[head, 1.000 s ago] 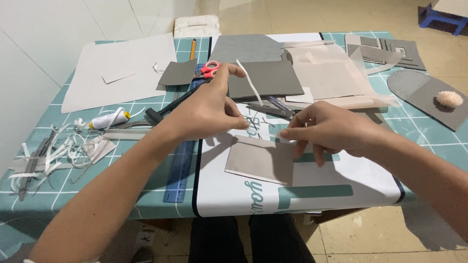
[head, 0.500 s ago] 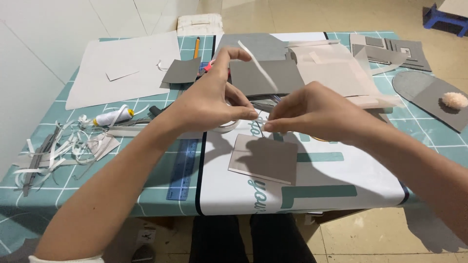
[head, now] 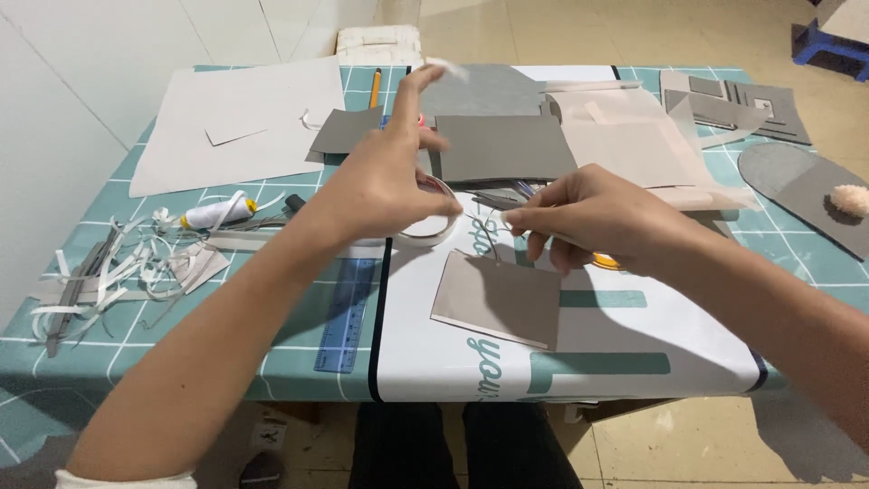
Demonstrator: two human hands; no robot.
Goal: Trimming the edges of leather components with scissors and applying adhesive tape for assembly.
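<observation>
Your left hand [head: 385, 186] holds a roll of clear tape [head: 433, 215] low in its grip, thumb and curled fingers closed on the ring, while the index finger points up and away with a loose white strip [head: 448, 66] at its tip. Your right hand [head: 593, 217] sits just beside it, thumb and forefinger pressed together on the pulled tape end; the strand between the two hands is too thin and glossy to trace well. Both hands hover above the table [head: 63, 349], not resting on it.

Directly under your right hand lies a flat grey card square [head: 498, 299], matte, with clean straight edges, a little skewed to the table's front edge. It rests on a smooth white sheet with teal bars [head: 597, 362] that hangs over the front edge. There is open room on that sheet to the right and in front of the card.

Left of the sheet a blue ruler [head: 344, 317] lies lengthwise, touching its border. Further left the surface is crowded: curled white paper trimmings [head: 136, 272] and a small white bottle with a yellow cap [head: 217, 213]. Behind your hands are a darker grey card [head: 507, 147], a large pale sheet [head: 235, 122], a pencil [head: 375, 88], and creased beige paper [head: 634, 145]. At the far right edge a fuzzy pale pompom [head: 849, 199] sits on a rounded grey piece [head: 797, 181].
</observation>
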